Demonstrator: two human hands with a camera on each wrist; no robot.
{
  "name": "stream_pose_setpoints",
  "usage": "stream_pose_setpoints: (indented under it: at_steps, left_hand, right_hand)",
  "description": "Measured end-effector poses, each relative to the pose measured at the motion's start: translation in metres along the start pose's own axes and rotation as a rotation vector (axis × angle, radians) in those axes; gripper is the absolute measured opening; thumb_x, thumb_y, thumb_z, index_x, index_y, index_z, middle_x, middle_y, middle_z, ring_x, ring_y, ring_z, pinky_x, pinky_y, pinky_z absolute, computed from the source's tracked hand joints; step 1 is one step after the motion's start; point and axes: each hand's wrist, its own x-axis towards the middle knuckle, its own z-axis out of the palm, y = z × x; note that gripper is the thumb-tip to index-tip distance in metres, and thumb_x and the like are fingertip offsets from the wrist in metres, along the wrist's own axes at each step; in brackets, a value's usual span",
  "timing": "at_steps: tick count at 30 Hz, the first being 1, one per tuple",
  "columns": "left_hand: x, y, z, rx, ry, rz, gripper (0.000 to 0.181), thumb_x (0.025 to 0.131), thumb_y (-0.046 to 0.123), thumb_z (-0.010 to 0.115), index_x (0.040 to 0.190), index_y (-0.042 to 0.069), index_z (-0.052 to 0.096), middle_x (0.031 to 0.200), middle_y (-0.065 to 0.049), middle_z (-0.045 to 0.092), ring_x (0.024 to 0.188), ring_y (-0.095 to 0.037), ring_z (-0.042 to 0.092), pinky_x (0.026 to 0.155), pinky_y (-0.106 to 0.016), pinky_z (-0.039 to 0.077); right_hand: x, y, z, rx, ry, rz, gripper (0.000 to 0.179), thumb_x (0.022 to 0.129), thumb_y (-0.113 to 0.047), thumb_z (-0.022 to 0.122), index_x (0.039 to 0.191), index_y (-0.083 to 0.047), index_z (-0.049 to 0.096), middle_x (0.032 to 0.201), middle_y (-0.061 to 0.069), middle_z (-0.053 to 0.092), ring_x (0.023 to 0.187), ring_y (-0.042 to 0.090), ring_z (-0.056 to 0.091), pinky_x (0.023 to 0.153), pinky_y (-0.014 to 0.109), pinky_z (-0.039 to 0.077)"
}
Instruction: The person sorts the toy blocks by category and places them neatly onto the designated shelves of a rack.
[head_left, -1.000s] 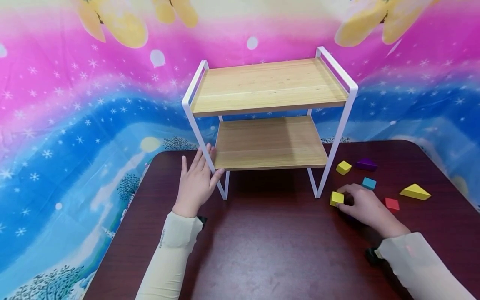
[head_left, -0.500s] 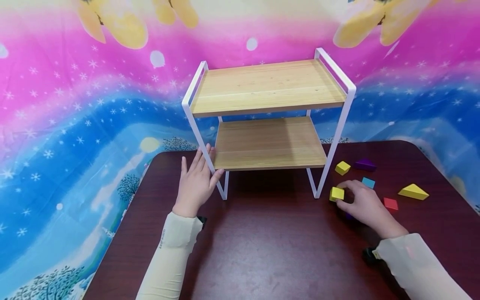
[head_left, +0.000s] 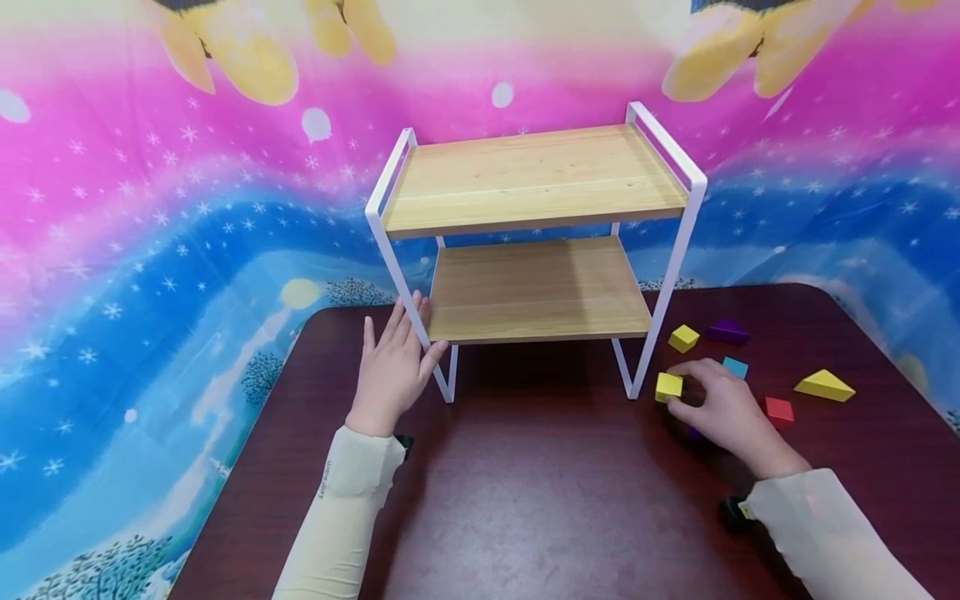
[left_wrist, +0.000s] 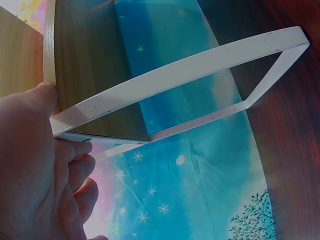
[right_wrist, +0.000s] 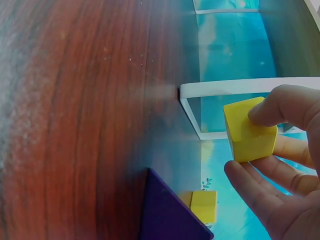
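My right hand (head_left: 723, 410) pinches a yellow block (head_left: 669, 387) between thumb and fingers, just off the right front leg of a two-tier wooden rack. In the right wrist view, that yellow block (right_wrist: 250, 130) hangs above the dark tabletop. My left hand (head_left: 393, 367) lies against the rack's left side with fingers straight and spread. Its thumb (left_wrist: 42, 95) reaches the front of the lower shelf board (head_left: 540, 292), and the other fingers lie along the outside of the white metal frame (left_wrist: 190, 67). Partly hidden under my right hand is a purple triangular block (right_wrist: 167, 215).
Several more blocks lie on the table right of the rack: a yellow cube (head_left: 683, 338), a purple triangle (head_left: 727, 332), a blue block (head_left: 736, 367), a red block (head_left: 778, 411) and a yellow triangle (head_left: 825, 385). A printed cloth (head_left: 150, 208) hangs behind the table.
My right hand has risen slightly and shifted a little left with the yellow block. My left hand stays in place on the rack. The head view has tilted slightly.
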Motion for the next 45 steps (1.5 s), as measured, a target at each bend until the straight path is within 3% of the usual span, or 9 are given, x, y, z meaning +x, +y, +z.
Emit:
stream_pose_setpoints:
  at_steps: [12, 24, 26, 28, 31, 33, 45]
  left_hand:
    - [-0.001, 0.0, 0.0, 0.019, -0.009, 0.0, 0.072, 0.105, 0.053, 0.043, 0.164, 0.018, 0.017, 0.17, 0.002, 0.009, 0.156, -0.017, 0.002, 0.121, -0.059, -0.008]
    - [-0.001, -0.001, -0.001, 0.026, -0.011, 0.001, 0.073, 0.106, 0.056, 0.039, 0.164, 0.019, 0.015, 0.169, 0.002, 0.008, 0.156, -0.017, 0.002, 0.121, -0.059, -0.008]
    - [-0.001, 0.0, -0.001, 0.029, -0.012, 0.002, 0.073, 0.106, 0.056, 0.038, 0.164, 0.019, 0.015, 0.169, 0.002, 0.008, 0.156, -0.017, 0.002, 0.121, -0.059, -0.008]
    - [-0.001, 0.0, -0.001, 0.027, -0.012, 0.003, 0.073, 0.105, 0.056, 0.038, 0.164, 0.019, 0.016, 0.169, 0.002, 0.009, 0.156, -0.017, 0.002, 0.121, -0.059, -0.008]
    - [-0.001, 0.0, -0.001, 0.027, -0.014, 0.001, 0.073, 0.105, 0.056, 0.039, 0.164, 0.019, 0.016, 0.169, 0.002, 0.009, 0.156, -0.018, 0.002, 0.121, -0.059, -0.008]
    - [0.0, 0.001, -0.001, 0.027, -0.017, -0.001, 0.073, 0.105, 0.056, 0.038, 0.164, 0.019, 0.014, 0.169, 0.002, 0.009, 0.156, -0.018, 0.002, 0.121, -0.059, -0.009]
    - [-0.001, 0.003, -0.001, 0.017, -0.009, -0.009, 0.074, 0.105, 0.053, 0.045, 0.164, 0.018, 0.016, 0.169, 0.0, 0.011, 0.157, -0.02, 0.004, 0.12, -0.059, -0.008]
  right_hand:
    - [-0.003, -0.007, 0.0, 0.029, 0.137, -0.095, 0.04, 0.082, -0.008, 0.081, 0.118, 0.003, 0.067, 0.111, 0.024, 0.063, 0.089, 0.039, 0.067, 0.079, 0.06, 0.057]
    - [-0.006, -0.015, -0.002, 0.039, 0.234, -0.154, 0.036, 0.082, -0.007, 0.08, 0.116, 0.0, 0.069, 0.106, 0.016, 0.064, 0.091, 0.034, 0.065, 0.077, 0.058, 0.057]
    - [-0.007, -0.017, -0.003, 0.036, 0.239, -0.157, 0.036, 0.082, -0.008, 0.081, 0.115, -0.001, 0.069, 0.105, 0.014, 0.064, 0.09, 0.032, 0.066, 0.076, 0.053, 0.06]
    - [-0.008, -0.018, -0.005, 0.033, 0.245, -0.161, 0.036, 0.081, -0.008, 0.082, 0.114, -0.002, 0.069, 0.104, 0.012, 0.064, 0.089, 0.031, 0.066, 0.076, 0.037, 0.061]
    - [-0.009, -0.02, -0.007, 0.035, 0.249, -0.166, 0.035, 0.081, -0.009, 0.082, 0.114, -0.003, 0.07, 0.104, 0.011, 0.065, 0.089, 0.03, 0.066, 0.077, 0.011, 0.049]
    - [-0.009, -0.021, -0.008, 0.048, 0.247, -0.169, 0.035, 0.081, -0.009, 0.082, 0.114, -0.003, 0.07, 0.105, 0.011, 0.064, 0.09, 0.03, 0.066, 0.078, 0.001, 0.038]
    - [-0.008, -0.034, -0.013, 0.088, 0.291, -0.233, 0.038, 0.08, -0.005, 0.082, 0.116, -0.004, 0.071, 0.105, 0.009, 0.064, 0.088, 0.027, 0.067, 0.08, -0.003, 0.035]
